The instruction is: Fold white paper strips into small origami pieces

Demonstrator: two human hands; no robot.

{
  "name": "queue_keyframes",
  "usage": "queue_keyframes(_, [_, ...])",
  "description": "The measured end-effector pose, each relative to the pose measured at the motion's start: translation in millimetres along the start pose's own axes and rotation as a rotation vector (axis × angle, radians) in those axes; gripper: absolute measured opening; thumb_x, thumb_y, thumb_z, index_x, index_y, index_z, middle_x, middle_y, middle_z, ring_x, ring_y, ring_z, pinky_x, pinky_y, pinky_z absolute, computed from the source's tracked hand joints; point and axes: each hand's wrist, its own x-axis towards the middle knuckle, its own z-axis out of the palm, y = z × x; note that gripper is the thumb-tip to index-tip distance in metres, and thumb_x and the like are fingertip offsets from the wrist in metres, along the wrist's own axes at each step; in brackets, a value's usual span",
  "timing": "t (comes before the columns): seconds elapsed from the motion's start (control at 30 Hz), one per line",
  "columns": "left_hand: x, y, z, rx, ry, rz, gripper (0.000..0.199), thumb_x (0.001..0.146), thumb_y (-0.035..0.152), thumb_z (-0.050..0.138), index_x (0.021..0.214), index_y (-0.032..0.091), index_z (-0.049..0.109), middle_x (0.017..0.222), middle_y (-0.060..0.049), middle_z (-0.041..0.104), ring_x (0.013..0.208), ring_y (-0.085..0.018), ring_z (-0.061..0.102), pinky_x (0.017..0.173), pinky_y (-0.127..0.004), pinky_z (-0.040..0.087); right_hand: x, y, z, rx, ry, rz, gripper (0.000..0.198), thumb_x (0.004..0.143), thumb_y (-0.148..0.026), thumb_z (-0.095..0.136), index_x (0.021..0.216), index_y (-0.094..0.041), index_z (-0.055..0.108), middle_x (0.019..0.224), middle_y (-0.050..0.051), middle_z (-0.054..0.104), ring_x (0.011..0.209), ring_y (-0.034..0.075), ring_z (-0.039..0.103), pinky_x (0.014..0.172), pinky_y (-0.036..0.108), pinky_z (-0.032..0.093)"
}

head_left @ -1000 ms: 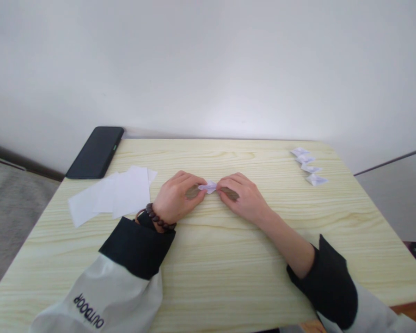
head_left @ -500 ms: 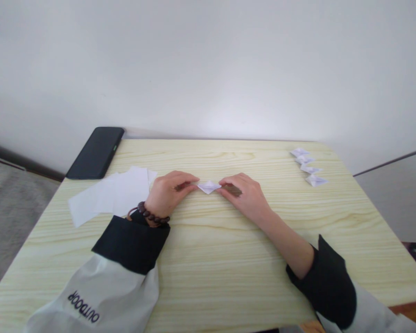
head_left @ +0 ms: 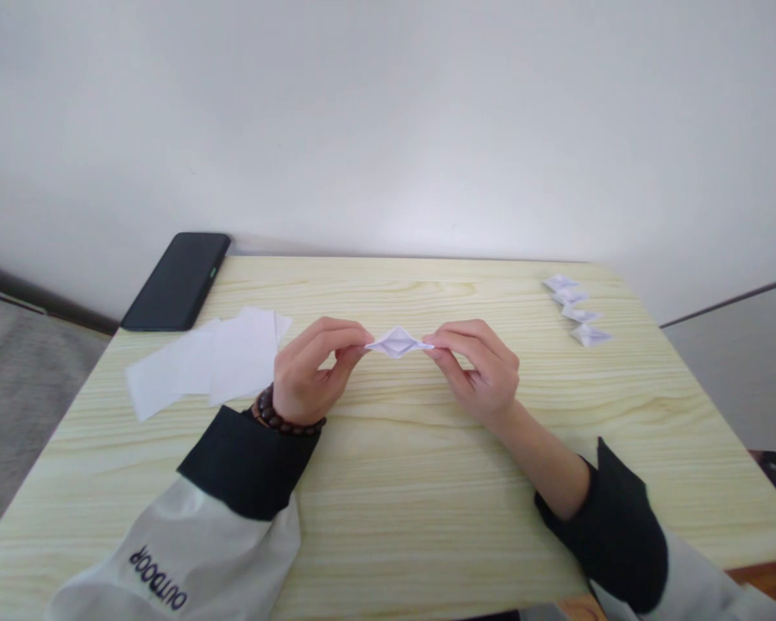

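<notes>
A small white folded paper boat (head_left: pixel 399 343) is held level between my two hands over the middle of the table. My left hand (head_left: pixel 318 362) pinches its left tip between thumb and fingers. The right tip is gripped the same way by my right hand (head_left: pixel 478 362). The boat's middle is spread, so its hollow and a raised centre fold show. Several finished-looking paper boats (head_left: pixel 590 335) of the same kind stand in a slanting row at the far right.
Overlapping white paper sheets (head_left: pixel 242 354) lie left of my left hand. Behind them a dark phone (head_left: pixel 179 280) rests at the table's back left corner. The pale wood-grain table (head_left: pixel 414 517) meets a white wall (head_left: pixel 388 129) at its far edge.
Both hands have drawn slightly apart, the right one moving right. The paper boat between them looks longer and wider open, with its hollow now showing.
</notes>
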Motion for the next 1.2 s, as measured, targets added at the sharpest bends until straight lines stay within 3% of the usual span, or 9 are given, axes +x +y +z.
queue_keyframes(0.13, [-0.4, 1.6, 2.0, 0.015, 0.037, 0.015, 0.009, 0.082, 0.01, 0.061, 0.087, 0.017, 0.062, 0.079, -0.003, 0.069, 0.07, -0.012, 0.064, 0.062, -0.023, 0.052, 0.7, -1.5, 0.5, -0.008, 0.014, 0.014, 0.014, 0.085, -0.016, 0.059, 0.095, -0.023, 0.066, 0.086, 0.005, 0.068, 0.077, 0.017, 0.065, 0.066, 0.031, 0.054])
queue_keyframes(0.57, [0.2, 1.8, 2.3, 0.038, -0.078, -0.043, 0.006, 0.083, 0.016, 0.061, 0.088, 0.015, 0.064, 0.081, -0.004, 0.07, 0.065, -0.01, 0.062, 0.056, -0.02, 0.05, 1.4, -1.7, 2.1, 0.023, -0.021, 0.076, 0.013, 0.085, -0.016, 0.056, 0.092, -0.022, 0.066, 0.084, 0.005, 0.068, 0.076, 0.017, 0.065, 0.067, 0.03, 0.054])
queue_keyframes(0.83, [-0.6, 0.2, 3.9, 0.054, -0.082, -0.061, 0.005, 0.084, 0.016, 0.061, 0.086, 0.015, 0.065, 0.079, -0.004, 0.07, 0.064, -0.009, 0.061, 0.056, -0.019, 0.05, 2.7, -2.9, 3.9, 0.042, -0.013, 0.119, 0.012, 0.085, -0.015, 0.057, 0.09, -0.021, 0.066, 0.083, 0.005, 0.068, 0.071, 0.014, 0.063, 0.063, 0.028, 0.053])
queue_keyframes(1.2, [-2.0, -2.7, 3.6, 0.04, -0.087, 0.029, 0.008, 0.082, 0.013, 0.062, 0.089, 0.016, 0.065, 0.082, -0.004, 0.07, 0.065, -0.008, 0.062, 0.056, -0.018, 0.05, 2.7, -3.1, 3.8, 0.02, -0.006, 0.152, 0.013, 0.086, -0.018, 0.055, 0.091, -0.022, 0.066, 0.084, 0.005, 0.067, 0.075, 0.016, 0.064, 0.066, 0.03, 0.054])
